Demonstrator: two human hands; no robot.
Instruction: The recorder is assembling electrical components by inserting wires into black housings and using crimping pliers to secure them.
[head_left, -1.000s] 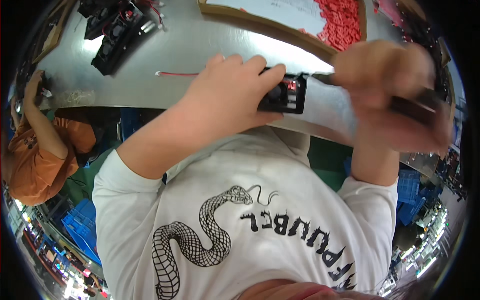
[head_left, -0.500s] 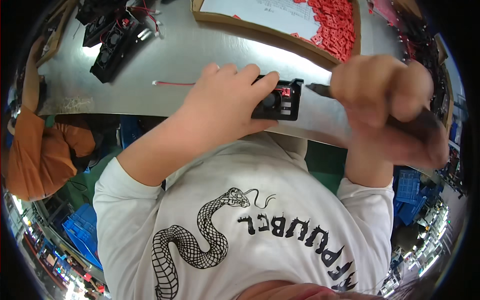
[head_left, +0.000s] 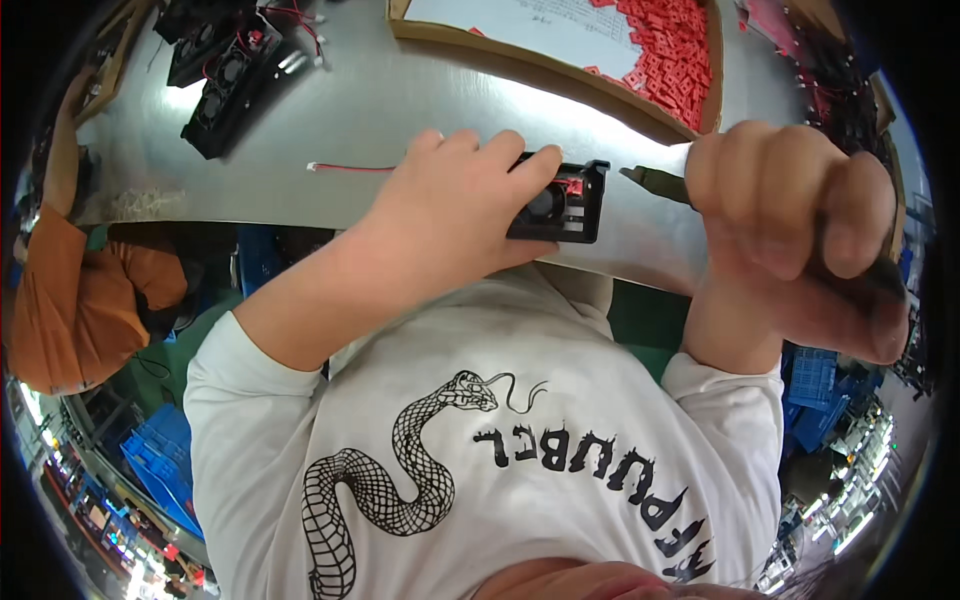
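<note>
My left hand (head_left: 450, 200) is closed around a black fan housing (head_left: 592, 222) lying on the metal table near its front edge. The housing's right end shows part of a round fan and a small red piece (head_left: 572, 187); my fingers cover the rest. A red wire (head_left: 350, 167) with a white plug reaches out to the left of that hand. My right hand (head_left: 790, 200), raised to the right of the housing, is closed on a dark pointed tool (head_left: 655, 183). The tool's tip points left at the housing, apart from it, and its handle is mostly hidden.
Several black fan units (head_left: 225, 95) with wires are at the far left of the table (head_left: 330, 110). At the back, a cardboard tray (head_left: 560, 80) holds a white sheet and many small red pieces (head_left: 675, 65). Another person's orange sleeve (head_left: 80, 310) is at the left.
My right hand has moved slightly right and down with the dark pointed tool, whose tip is a little farther from the housing. My left hand keeps its hold almost unmoved.
</note>
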